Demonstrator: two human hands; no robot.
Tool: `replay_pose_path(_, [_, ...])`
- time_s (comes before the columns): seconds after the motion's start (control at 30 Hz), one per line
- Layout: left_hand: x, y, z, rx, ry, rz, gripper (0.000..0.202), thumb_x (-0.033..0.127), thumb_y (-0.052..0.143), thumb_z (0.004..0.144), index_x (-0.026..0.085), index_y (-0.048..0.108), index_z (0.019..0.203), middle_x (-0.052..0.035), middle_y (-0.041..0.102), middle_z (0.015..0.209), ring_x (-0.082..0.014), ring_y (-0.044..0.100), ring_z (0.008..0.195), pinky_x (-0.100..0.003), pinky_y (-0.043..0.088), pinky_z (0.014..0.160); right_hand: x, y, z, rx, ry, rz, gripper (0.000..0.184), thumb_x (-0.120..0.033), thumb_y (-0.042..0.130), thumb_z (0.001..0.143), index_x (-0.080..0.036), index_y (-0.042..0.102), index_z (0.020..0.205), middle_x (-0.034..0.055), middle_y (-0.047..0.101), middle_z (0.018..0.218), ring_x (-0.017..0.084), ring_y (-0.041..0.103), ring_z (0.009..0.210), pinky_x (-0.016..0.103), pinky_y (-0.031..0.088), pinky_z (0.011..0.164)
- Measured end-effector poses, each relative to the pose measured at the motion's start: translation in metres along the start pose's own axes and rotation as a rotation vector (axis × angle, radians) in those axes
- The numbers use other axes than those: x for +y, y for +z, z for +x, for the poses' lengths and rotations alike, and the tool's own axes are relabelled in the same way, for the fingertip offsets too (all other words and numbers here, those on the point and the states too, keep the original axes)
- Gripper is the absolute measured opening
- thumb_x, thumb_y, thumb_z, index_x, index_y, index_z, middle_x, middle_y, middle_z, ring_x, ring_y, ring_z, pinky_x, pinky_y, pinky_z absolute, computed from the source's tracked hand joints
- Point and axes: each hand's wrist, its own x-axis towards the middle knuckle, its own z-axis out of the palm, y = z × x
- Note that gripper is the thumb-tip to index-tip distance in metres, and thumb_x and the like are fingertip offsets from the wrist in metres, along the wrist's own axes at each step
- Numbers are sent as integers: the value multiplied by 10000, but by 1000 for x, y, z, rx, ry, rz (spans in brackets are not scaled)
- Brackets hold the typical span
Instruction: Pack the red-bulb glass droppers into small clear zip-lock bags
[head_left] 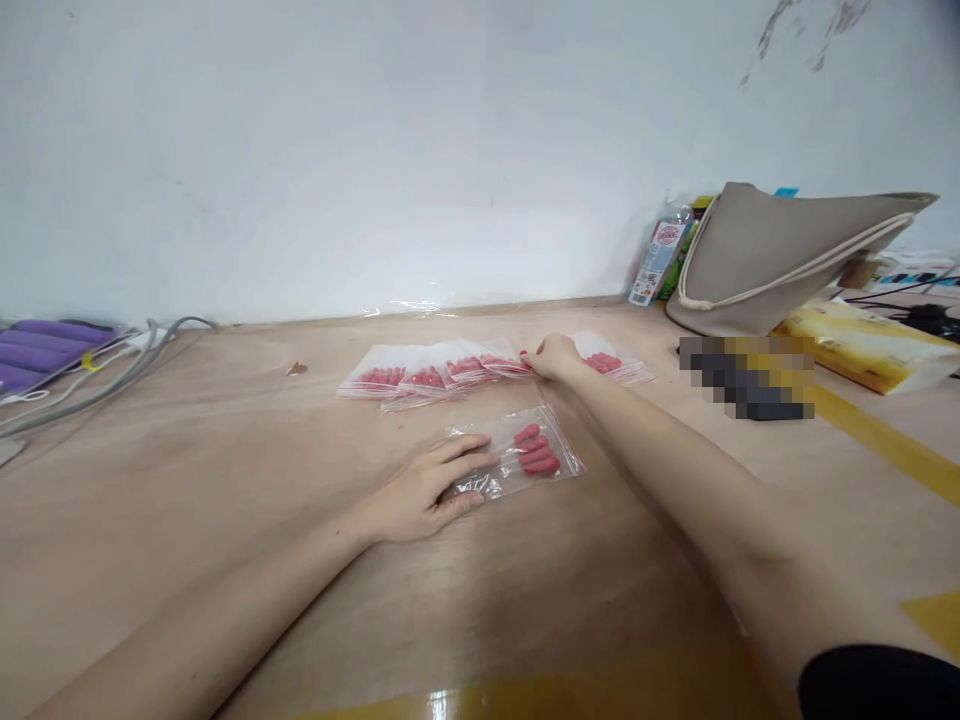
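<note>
Head camera: two hands are touching little bags on a table

A big white wall (375, 150) is standing at the back. A wide wooden table (225, 580) is lying under everything. A grey bag (765, 260) is sitting far to the right by the wall, and a yellow pack (862, 345) is lying just beside it. Some purple stuff (45, 350) and grey cables (112, 375) are lying at the far left edge.

In the middle of the table, a row of small bags (427, 378) is lying flat, each one overlapping the next. One clear bag (525, 458) is lying alone, nearer to the person than the row.

The left hand (424, 490) is lying flat and spread out, with its fingers pressing down on the left end of the clear bag. The right hand (551, 355) is reaching out to the row, with its fingers curled down onto one bag there. Whether it is pinching that bag or only touching it is too small to tell.

Inside the clear bag, little red pieces (536, 450) are lying side by side at the right end.
</note>
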Motion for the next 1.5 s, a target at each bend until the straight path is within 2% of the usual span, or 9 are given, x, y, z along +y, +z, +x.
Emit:
replay_pose_path(0.13, [0, -1, 2, 6, 44, -54, 424, 320, 489, 907, 242, 446, 1322, -65, 473, 1366, -228, 398, 1288, -440, 323, 1078, -6, 4, 6, -13, 51, 66, 85, -206, 646, 672, -124, 659, 693, 153, 679, 718, 273, 643, 821, 310, 469, 698])
replay_pose_path(0.27, [-2, 0, 2, -7, 24, -62, 420, 333, 493, 904, 232, 456, 1310, -57, 496, 1350, -239, 369, 1309, -450, 339, 1068, 4, -16, -5, 55, 62, 194, 203, -290, 511, 815, -142, 625, 737, 106, 669, 698, 194, 638, 666, 276, 463, 614])
replay_pose_path(0.33, [-2, 0, 2, 1, 30, -52, 422, 329, 490, 904, 230, 450, 1313, -53, 498, 1348, -236, 366, 1311, -449, 342, 1067, 14, -28, -18, 125, 67, 357, 220, -322, 431, 864, -161, 568, 920, 55, 659, 722, 125, 575, 518, 249, 447, 517])
replay_pose_path(0.43, [-2, 1, 2, 20, 56, -35, 422, 322, 484, 906, 228, 441, 1315, -64, 499, 1344, -233, 401, 1287, -457, 335, 1069, 35, -39, -45, 232, 68, 803, 305, -300, 507, 814, -208, 400, 1084, -41, 586, 636, 88, 468, 389, 215, 389, 395])
replay_pose_path(0.57, [0, 1, 2, 20, 50, -20, 414, 330, 472, 912, 229, 437, 1312, -85, 466, 1364, -232, 426, 1262, -455, 344, 1061, 58, -39, -77, 217, 69, 990, 293, -306, 588, 752, -235, 398, 963, -68, 522, 579, 91, 505, 436, 196, 420, 401])
replay_pose_path(0.73, [-2, 2, 2, 20, 54, -20, 421, 325, 472, 912, 235, 417, 1320, -89, 454, 1365, -232, 424, 1257, -447, 347, 1056, 69, -27, -87, 237, 99, 1082, 296, -346, 602, 727, -249, 396, 918, -67, 524, 658, 72, 523, 463, 195, 451, 416])
replay_pose_path(1.17, [3, 2, 1, 79, -18, -92, 317, 318, 529, 872, 189, 487, 1158, -123, 458, 1352, -245, 421, 1263, -421, 395, 1025, 52, -12, -110, -47, 165, 1265, 276, -271, 613, 732, -247, 382, 882, -75, 547, 641, 98, 615, 530, 247, 546, 541])
replay_pose_path(1.37, [0, 4, 0, 119, -11, -49, 429, 341, 550, 860, 191, 465, 1253, -130, 433, 1379, -277, 396, 1285, -463, 376, 1039, 59, -11, -110, -43, 255, 1336, 219, -201, 611, 750, -236, 403, 807, -45, 557, 663, 114, 645, 614, 299, 586, 678])
replay_pose_path(1.5, [-1, 6, -1, 110, -13, -41, 442, 339, 547, 861, 181, 465, 1265, -136, 416, 1390, -277, 391, 1289, -458, 381, 1040, 60, -9, -111, -144, 222, 1309, 198, -199, 655, 719, -217, 476, 802, -15, 606, 680, 121, 644, 616, 295, 574, 680])
